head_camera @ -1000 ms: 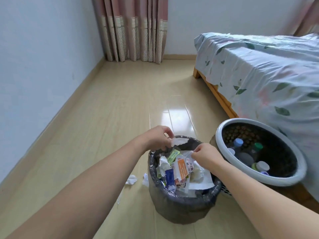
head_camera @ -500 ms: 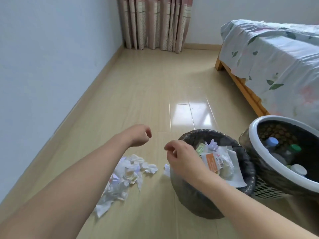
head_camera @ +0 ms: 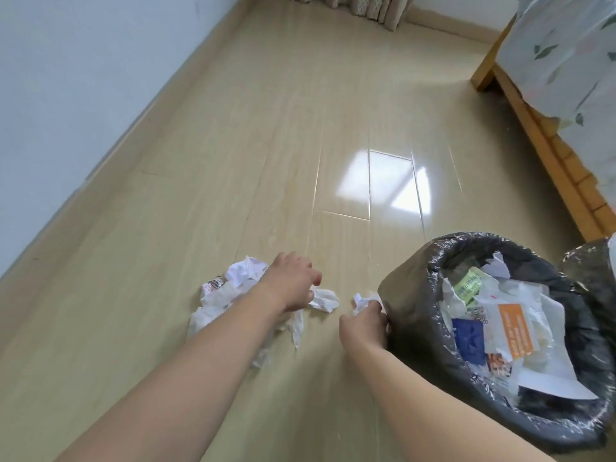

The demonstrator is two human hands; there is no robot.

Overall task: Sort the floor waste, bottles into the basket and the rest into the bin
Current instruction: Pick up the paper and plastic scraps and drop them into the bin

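Your right hand is low at the floor, just left of the bin, fingertips on a small paper scrap; whether they pinch it, cannot tell. Your left hand sits over the paper pile, fingers loosely curled, grip unclear. A loose tissue lies between your hands. Bin lined black, full of wrappers and paper. Basket edge just right of the bin. Bed beyond, curtain far.
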